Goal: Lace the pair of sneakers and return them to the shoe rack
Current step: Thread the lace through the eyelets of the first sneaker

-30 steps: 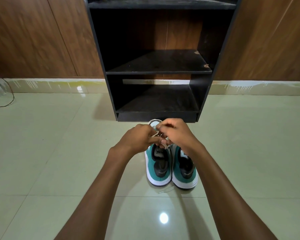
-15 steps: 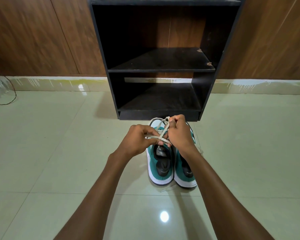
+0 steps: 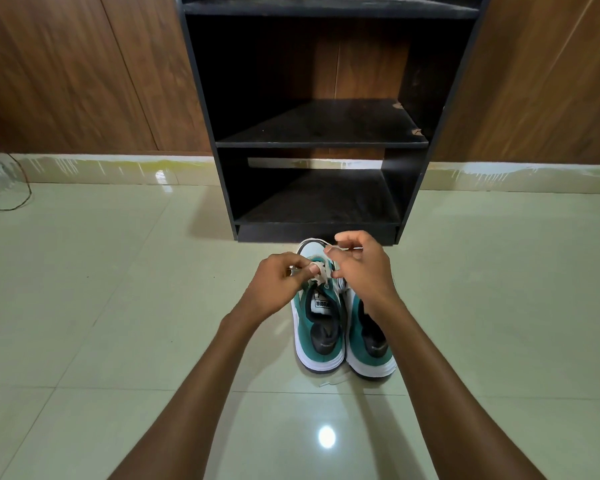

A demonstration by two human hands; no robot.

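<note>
Both hands pinch a white lace (image 3: 321, 271) over the left sneaker (image 3: 317, 327), left hand (image 3: 279, 284) and right hand (image 3: 359, 268), just before the black rack's base edge (image 3: 316, 232), open tile floor (image 3: 84, 306) either side

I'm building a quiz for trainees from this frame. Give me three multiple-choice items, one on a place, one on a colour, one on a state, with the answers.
1. Where does the pair of teal-and-white sneakers stand?
A. on the middle shelf
B. on the pale tiled floor in front of the black wooden shoe rack
C. on a chair

2. What colour is the flat shoelace?
A. red
B. black
C. off-white

3. What are the hands doing?
A. both pinch the lace
B. both rest flat on the floor
C. one lifts a sneaker

Answers: B, the soles sit on the tiles just before the rack's base; C, the lace looks pale cream; A, the left hand and right hand each grip lace over the left sneaker.
</note>
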